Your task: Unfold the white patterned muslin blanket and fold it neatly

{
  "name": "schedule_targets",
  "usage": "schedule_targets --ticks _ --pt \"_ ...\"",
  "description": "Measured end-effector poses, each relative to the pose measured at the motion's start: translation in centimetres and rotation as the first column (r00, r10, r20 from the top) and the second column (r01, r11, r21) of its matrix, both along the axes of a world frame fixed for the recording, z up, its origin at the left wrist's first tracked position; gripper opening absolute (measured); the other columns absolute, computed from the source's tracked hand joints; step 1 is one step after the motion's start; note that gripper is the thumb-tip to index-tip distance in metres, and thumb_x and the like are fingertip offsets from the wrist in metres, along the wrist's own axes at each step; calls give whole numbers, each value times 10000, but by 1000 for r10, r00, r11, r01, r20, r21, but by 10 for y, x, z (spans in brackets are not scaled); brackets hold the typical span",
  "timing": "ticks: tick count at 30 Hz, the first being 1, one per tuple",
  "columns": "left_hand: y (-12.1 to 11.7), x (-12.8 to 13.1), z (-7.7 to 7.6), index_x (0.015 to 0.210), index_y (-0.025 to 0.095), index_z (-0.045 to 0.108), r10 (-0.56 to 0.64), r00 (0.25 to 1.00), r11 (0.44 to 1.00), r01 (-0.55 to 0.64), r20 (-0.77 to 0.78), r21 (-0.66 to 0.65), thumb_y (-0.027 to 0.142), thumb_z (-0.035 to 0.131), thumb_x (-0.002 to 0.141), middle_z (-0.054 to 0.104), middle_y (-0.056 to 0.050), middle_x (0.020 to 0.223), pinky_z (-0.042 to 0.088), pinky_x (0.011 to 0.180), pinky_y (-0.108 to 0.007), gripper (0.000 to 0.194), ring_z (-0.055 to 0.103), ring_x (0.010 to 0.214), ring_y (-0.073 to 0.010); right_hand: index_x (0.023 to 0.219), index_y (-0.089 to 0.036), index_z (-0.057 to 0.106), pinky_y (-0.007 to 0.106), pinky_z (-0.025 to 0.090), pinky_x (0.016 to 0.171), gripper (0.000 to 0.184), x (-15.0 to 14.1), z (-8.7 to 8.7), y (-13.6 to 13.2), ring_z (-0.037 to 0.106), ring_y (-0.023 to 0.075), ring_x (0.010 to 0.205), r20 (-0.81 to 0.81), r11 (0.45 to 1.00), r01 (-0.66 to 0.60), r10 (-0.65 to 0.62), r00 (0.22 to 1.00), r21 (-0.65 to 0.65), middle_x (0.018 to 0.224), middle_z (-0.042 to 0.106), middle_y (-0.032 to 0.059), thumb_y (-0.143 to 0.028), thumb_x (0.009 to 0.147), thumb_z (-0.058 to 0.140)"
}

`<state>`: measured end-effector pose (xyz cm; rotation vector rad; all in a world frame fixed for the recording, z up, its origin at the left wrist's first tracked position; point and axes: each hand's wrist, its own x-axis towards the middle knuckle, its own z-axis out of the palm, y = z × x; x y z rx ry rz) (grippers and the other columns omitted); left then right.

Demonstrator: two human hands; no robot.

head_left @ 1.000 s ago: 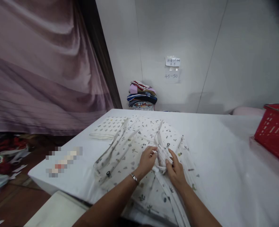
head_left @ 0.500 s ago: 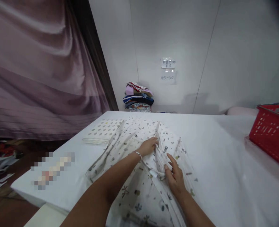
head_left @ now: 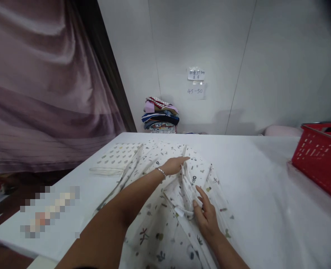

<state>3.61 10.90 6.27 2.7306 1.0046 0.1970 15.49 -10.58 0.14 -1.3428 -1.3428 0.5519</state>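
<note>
Patterned cloth [head_left: 160, 239] spread on table [head_left: 255, 179], left hand [head_left: 174, 165] and right hand [head_left: 207, 215] at its folds, right thumb and forefinger tips apart, either grip hard to tell, folded cloth [head_left: 112, 158] table-left, red basket [head_left: 319, 160] table-right, clothes stack [head_left: 160, 116] beyond table's far edge.

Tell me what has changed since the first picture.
The left hand has moved farther forward along the gathered fold of the white printed cloth; whether it grips is unclear. The view has swung slightly right. The right hand stays at that fold; the folded white cloth with grey motifs and the red plastic basket stayed put.
</note>
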Motion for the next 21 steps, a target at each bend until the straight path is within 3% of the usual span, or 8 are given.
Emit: schedule_targets --ticks 6,14,18,21 --pt "12 2 0 1077 235 602 -100 983 989 115 -157 89 91 459 751 594 -41 1074 442 770 -258 384 597 901 -193 1314 -166 463 336 542 736 511 1 0 1 564 152 566 -2 1000 18 -18 1000 -5 642 599 16 -429 880 399" --pt "14 -2 13 917 205 620 -54 989 988 74 -140 136 155 467 797 574 -49 1007 440 742 -268 200 589 841 -183 1311 -174 471 366 529 777 534 6 3 3 516 133 526 -32 997 82 -81 996 14 568 541 -28 -446 851 442" --pt "11 -7 30 871 211 632 -57 992 987 73 -111 146 169 484 805 550 -38 1129 436 777 -252 167 579 912 -170 1355 -182 405 315 533 622 561 19 17 -1 491 128 495 -49 992 127 -127 991 -18 601 548 -30 -429 853 443" --pt "7 -13 44 883 211 629 -86 994 982 97 -72 160 176 481 817 468 -22 1309 421 857 -269 165 518 1079 -190 1362 -185 385 270 486 499 575 40 38 -6 498 131 496 -16 992 109 -110 994 -62 611 540 -32 -426 844 454"
